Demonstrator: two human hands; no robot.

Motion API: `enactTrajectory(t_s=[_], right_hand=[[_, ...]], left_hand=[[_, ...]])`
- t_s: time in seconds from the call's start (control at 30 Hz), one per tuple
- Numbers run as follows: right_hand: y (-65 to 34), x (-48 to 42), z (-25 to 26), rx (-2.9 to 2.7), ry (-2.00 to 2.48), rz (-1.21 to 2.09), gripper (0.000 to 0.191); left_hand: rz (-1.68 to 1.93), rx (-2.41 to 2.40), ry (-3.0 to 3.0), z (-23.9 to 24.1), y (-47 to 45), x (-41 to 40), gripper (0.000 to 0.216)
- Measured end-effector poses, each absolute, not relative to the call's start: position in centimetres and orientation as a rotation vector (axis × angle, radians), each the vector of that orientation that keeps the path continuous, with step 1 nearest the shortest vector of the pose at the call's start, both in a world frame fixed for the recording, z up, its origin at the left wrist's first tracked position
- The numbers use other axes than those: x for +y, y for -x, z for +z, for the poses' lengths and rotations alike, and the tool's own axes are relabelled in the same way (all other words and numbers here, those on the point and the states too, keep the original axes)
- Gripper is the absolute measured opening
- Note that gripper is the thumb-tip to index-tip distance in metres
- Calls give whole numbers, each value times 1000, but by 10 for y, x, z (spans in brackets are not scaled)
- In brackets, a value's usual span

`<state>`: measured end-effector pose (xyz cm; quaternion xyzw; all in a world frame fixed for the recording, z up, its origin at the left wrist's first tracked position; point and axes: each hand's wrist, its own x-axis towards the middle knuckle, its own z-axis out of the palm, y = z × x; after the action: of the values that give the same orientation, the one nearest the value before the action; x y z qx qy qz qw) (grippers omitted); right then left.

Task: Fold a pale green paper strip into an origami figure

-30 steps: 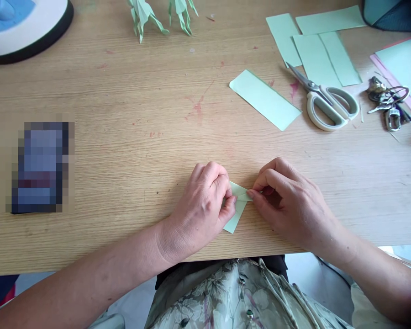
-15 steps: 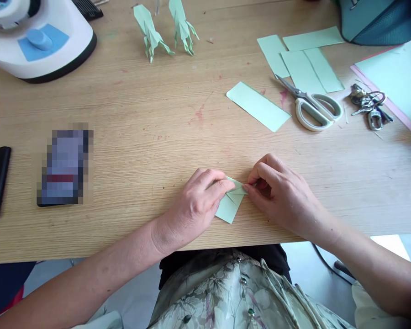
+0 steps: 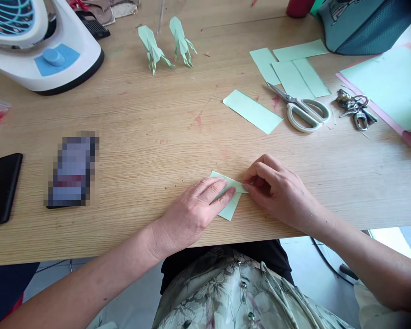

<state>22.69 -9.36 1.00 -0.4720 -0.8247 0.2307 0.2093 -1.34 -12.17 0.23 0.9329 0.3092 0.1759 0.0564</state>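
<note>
A small folded piece of light green paper (image 3: 230,211) lies on the table near its front edge, with crease lines and a pointed corner at its right. My left hand (image 3: 200,205) rests over the paper's left side, its fingers stretched out and pressing it down. Thumb and forefinger of my right hand (image 3: 272,189) pinch the right-hand tip of the paper. Part of the paper is hidden beneath my left fingers.
Scissors (image 3: 306,109), a green paper strip (image 3: 252,112), more strips (image 3: 291,75) and keys (image 3: 358,109) lie to the right. Two folded green paper figures (image 3: 182,43) stand at the back. A fan (image 3: 68,59), a blurred phone (image 3: 71,171) and a black object (image 3: 2,189) are at left.
My left hand has flattened, its fingers spreading over the paper where they were curled before. More of the paper's upper left corner shows. My right hand keeps its pinch. The camera view has shifted slightly.
</note>
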Motion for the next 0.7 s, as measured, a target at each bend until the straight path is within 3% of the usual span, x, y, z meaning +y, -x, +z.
enactTrajectory(t_s=[0.2,0.37,0.7], right_hand=[[-238,-110,12,-2482,980,326,26],[-235,-129,10,-2672,1001,13,37],[-235,-138,7,-2694,1051,-128,47]], left_hand=[[528,952,-2898,2,13,-122,38],[549,966,-2899,4,11,-122,37],[493,966,-2947,7,9,-124,38]])
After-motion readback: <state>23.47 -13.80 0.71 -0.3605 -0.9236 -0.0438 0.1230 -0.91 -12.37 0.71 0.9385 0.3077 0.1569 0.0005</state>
